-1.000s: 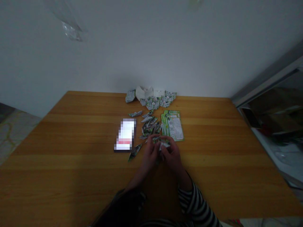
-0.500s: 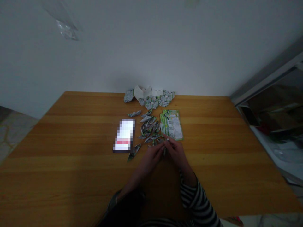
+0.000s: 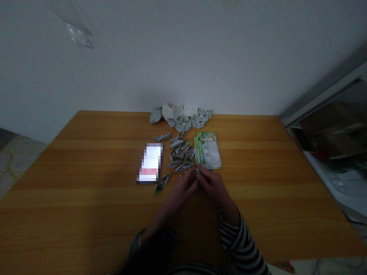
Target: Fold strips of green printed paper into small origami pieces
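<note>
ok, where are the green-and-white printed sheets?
In the head view, the green-and-white printed sheets lie on the brown wooden table, slightly right of centre, just right of the folded printed-paper pieces and beyond the right hand.

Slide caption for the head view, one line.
Left hand and right hand hold a small paper piece over a wooden table, near folded papers, a phone and printed cards.

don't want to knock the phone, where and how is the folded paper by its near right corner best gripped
Probably pinch the paper across its narrow middle, from the near right: it lies slantwise, slim with pointed ends, and the phone crowds its far-left side.
</note>
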`<state>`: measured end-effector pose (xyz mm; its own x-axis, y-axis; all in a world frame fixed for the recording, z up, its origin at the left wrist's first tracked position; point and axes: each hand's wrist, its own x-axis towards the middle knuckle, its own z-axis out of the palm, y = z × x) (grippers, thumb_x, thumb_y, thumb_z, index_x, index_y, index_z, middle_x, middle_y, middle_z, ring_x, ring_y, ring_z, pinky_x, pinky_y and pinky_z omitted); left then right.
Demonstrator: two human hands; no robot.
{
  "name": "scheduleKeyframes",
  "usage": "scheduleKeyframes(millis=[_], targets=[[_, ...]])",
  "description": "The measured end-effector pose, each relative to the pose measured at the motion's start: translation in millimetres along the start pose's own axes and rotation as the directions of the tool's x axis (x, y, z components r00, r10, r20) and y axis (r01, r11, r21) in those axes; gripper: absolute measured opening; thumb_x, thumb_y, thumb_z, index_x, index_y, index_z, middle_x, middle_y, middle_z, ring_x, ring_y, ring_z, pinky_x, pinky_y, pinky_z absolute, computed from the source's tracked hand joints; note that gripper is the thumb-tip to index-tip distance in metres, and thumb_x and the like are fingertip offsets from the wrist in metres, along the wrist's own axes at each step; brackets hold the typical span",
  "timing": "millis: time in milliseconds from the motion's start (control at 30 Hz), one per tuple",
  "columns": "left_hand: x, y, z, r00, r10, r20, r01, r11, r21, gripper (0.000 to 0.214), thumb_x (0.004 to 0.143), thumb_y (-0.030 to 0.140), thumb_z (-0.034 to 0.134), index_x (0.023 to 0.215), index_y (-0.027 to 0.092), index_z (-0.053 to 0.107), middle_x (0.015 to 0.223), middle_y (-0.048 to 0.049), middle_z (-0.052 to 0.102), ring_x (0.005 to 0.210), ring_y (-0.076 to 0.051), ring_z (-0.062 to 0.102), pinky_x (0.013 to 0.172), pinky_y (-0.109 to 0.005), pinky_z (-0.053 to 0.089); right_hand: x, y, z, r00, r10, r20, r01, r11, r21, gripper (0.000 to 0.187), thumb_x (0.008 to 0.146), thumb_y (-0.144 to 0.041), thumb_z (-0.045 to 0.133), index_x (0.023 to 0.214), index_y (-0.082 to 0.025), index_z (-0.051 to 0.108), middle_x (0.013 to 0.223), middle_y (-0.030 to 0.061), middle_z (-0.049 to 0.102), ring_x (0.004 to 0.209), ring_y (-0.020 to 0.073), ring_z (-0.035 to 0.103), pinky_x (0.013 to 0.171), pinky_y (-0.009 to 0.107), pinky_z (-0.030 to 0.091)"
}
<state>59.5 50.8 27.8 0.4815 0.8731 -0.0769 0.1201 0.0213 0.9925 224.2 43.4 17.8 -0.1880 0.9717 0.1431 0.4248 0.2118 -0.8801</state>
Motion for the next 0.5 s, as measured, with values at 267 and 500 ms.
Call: scheduleKeyframes(millis=[267,500], targets=[[7.3,-3.9,1.2,0.974,-0.007,-0.224,0.02,0.998,0.059,0.022,0.087,0.02,0.05,0.107,0.018,0.06,0.097,-0.0055,0.069,0.085,-0.019,0.064,0.078,-0.03,0.05,0.0,8.3,10.5,0.988,-0.11,-0.104,0.11,0.994,-0.003,0.04,0.087,-0.018,0.054,0.126,-0.024,0.063,0.109,0.0075,0.073,0.09,0.0198,0.069,0.081,0.032,0.053],[3.1,0.7,-9.0,0.986,-0.157,-0.063,0.108,0.872,-0.477,0.036,0.086,0.034,0.059,0.116,0.016,0.062,0.108,-0.008,0.066,0.084,-0.018,0.065,0.077,-0.031,0.054,3.4,-1.0,2.6,0.976,-0.052,-0.21,0.109,0.957,0.267,0.023,0.086,-0.016,0.054,0.093,-0.023,0.075,0.076,0.0022,0.064,0.071,0.015,0.061,0.064,0.026,0.049]])
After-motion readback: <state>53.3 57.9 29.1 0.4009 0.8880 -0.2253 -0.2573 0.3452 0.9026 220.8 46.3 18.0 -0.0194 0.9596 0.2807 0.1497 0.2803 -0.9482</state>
